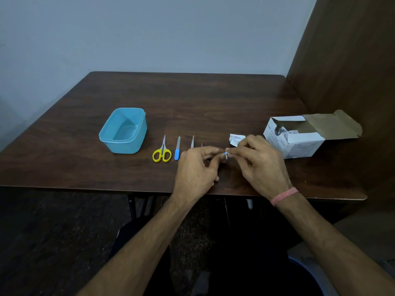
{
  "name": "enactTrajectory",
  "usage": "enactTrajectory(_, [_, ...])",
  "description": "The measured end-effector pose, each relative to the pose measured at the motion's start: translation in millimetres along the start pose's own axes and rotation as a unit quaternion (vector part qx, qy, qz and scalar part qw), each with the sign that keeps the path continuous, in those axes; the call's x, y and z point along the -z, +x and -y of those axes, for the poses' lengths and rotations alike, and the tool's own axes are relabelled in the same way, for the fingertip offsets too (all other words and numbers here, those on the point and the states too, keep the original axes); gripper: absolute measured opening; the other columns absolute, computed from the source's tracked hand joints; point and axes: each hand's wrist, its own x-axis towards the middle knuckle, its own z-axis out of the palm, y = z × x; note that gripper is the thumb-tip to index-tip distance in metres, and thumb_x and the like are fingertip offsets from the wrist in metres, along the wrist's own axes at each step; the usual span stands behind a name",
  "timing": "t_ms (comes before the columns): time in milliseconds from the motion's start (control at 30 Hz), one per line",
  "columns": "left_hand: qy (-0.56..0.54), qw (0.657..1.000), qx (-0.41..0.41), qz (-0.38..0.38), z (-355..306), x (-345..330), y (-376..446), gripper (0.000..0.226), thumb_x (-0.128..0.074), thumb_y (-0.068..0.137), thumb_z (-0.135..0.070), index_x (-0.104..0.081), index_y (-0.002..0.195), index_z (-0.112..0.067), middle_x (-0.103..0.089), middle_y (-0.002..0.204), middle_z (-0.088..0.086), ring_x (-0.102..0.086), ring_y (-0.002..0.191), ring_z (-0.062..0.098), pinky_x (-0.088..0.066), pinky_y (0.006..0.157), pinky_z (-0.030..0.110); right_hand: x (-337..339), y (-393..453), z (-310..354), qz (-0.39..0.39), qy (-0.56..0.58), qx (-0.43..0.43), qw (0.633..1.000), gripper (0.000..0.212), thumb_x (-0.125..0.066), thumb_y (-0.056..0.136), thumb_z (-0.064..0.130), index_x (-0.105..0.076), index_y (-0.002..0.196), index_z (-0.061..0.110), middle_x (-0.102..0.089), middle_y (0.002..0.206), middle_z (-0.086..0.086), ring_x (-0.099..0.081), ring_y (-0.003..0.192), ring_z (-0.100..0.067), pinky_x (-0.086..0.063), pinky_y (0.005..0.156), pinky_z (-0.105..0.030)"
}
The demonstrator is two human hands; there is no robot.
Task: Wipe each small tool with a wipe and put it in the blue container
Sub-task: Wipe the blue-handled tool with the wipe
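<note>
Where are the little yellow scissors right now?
In the head view, the yellow scissors lie on the table, between the blue container and the blue-handled file, left of both hands.

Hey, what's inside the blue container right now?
The blue container looks empty: its bare floor and inner walls show, and no tool lies inside. The yellow scissors and the blue-handled file lie on the table beside it.

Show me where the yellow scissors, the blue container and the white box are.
yellow scissors (162,155): head view, where the two handle loops meet.
blue container (121,139): head view, on the near rim.
white box (303,144): head view, on the printed front face.
</note>
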Motion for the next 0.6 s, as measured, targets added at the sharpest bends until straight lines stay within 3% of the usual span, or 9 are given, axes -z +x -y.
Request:
enactTrajectory(167, [-0.015, 1.0, 0.013, -0.003, 1.0, 0.2, 1.1, 0.015, -0.079, 0.105, -0.023, -0.089, 0.113, -0.029, -0.083, 0.078, -0.006, -0.07, 0.051, 0.01, -0.055, 0.046, 0.026, 1.3, 0.2, -0.2, -0.014, -0.004, -0.006, 1.0, 0.011, -0.079, 0.1, 0.015, -0.086, 0.105, 0.02, -0.065, 0.095, 0.003, -0.058, 0.084, -0.02, -0.048, 0.065, -0.033])
enactTrajectory(367, [-0.039, 0.999, 0.028, 0.004, 1.0, 3.3, 2.6, 0.01, -0.083, 0.102, -0.022, -0.09, 0.109, -0.024, -0.084, 0.084, -0.01, -0.068, 0.052, 0.008, -0.055, 0.048, 0.026, 1.2, 1.0, 1.1, -0.005, -0.014, -0.001, 1.0, 0.012, -0.078, 0.1, 0.015, -0.085, 0.108, 0.02, -0.066, 0.099, 0.003, -0.059, 0.087, -0.019, -0.052, 0.065, -0.035])
enactTrajectory(600, [-0.056, 0.998, 0.027, 0.015, 2.9, 5.9, 3.6, 0.011, -0.084, 0.101, -0.021, -0.09, 0.11, -0.025, -0.085, 0.085, -0.006, -0.066, 0.053, 0.009, -0.056, 0.048, 0.029, 1.1, 1.7, -0.5, 0.022, 0.01, -0.028, 0.999, 0.034, -0.076, 0.103, 0.017, -0.077, 0.136, 0.019, -0.063, 0.115, 0.0, -0.064, 0.088, -0.017, -0.06, 0.066, -0.039])
